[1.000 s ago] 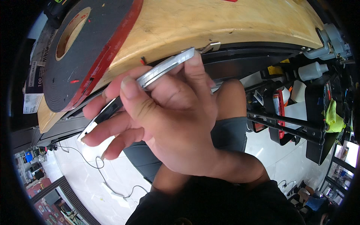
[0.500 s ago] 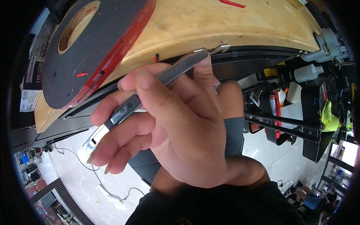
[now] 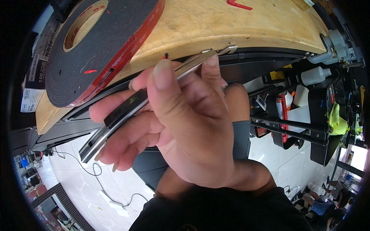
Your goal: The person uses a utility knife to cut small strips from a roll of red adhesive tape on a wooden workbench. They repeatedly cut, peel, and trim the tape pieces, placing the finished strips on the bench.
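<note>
A slim snap-off utility knife [image 3: 94,140], with a silver metal body and a black slider piece, slants across the middle of the view. My right hand [image 3: 189,127] is closed on it, palm toward me. Its thumb is raised along the near side, and its other fingers curl round the lower left part. Behind it my left hand [image 3: 211,71] is mostly hidden; a bent digit presses on the knife's upper right end. Beyond the hands, a big roll of dark foam tape [image 3: 111,50] with a red liner leans over the bench edge.
The wooden bench [image 3: 204,23] curves across the top, with red scraps [image 3: 241,5] on it. Glove boxes [image 3: 35,77] stand at the left. To the right are a grey vise [image 3: 337,46] and a black cart [image 3: 320,148] with a yellow cloth. A cable [image 3: 96,175] lies on the tiles.
The knife has rolled in my fingers, so its narrow edge now faces me in place of the broad scored face. My right thumb has lifted and straightened. The view has shifted slightly.
</note>
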Available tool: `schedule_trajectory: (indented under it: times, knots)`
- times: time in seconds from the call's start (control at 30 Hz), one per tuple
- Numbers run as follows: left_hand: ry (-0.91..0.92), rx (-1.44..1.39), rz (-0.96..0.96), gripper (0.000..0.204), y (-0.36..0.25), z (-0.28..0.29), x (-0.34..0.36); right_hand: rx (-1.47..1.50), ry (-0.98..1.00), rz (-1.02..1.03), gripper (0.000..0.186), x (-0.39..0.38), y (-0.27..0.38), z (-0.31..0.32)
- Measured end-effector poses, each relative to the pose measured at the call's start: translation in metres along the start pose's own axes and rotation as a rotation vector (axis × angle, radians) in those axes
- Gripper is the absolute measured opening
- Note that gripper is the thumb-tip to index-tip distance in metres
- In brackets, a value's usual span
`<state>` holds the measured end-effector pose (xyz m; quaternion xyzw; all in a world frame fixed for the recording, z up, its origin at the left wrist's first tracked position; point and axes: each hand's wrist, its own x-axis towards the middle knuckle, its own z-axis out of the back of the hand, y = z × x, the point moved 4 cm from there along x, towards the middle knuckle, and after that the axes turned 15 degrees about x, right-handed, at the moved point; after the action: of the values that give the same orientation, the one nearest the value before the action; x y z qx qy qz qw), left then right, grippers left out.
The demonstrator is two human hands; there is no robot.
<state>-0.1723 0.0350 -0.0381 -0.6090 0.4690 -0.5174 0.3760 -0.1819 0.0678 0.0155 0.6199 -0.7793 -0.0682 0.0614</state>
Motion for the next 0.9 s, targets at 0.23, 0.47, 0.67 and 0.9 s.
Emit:
schedule_trajectory:
  times: [0.23,0.47,0.67,0.9]
  knots:
    - [0.015,0.021,0.008,0.026,0.000,-0.005,-0.002,0.054,-0.004,0.022,0.044,-0.001,0.001,-0.006]
    - [0.025,0.056,0.031,0.027,0.000,-0.013,-0.007,0.082,-0.064,-0.047,0.044,-0.003,0.006,-0.012]
    - [0.033,0.114,0.058,0.028,-0.006,-0.025,-0.012,0.107,-0.013,-0.047,0.044,-0.003,0.002,-0.006]
    - [0.013,0.161,0.065,0.027,0.001,-0.033,-0.018,0.041,-0.011,0.012,0.041,-0.001,-0.013,-0.010]
